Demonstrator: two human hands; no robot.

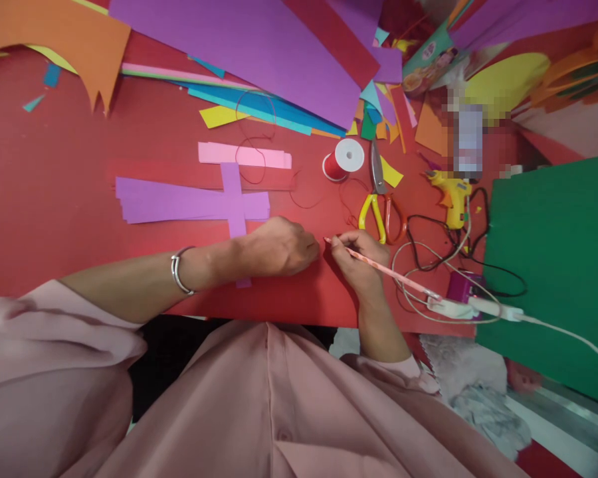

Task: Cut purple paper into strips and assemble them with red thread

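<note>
My right hand (363, 260) is closed around a pink patterned pencil (393, 273), its tip end pointing left and its far end slanting down to the right. Just left of that tip, my left hand (290, 247) is closed, knuckles up. Whatever its fingers may hold is hidden. Beneath the left wrist passes an upright purple paper strip (234, 192), which crosses a stack of purple strips (174, 200). Behind them lie pink paper strips (269, 157). A spool of red thread (347, 156) and scissors (377, 179) with yellow and red handles lie beyond my right hand.
Large purple paper (259, 50) and blue sheets (259, 106) cover the back of the red table (54, 219). At right are a yellow glue gun (456, 202), looping cables, a white plug connector (451, 307) and a green board (553, 265). Loose red thread curls near the spool.
</note>
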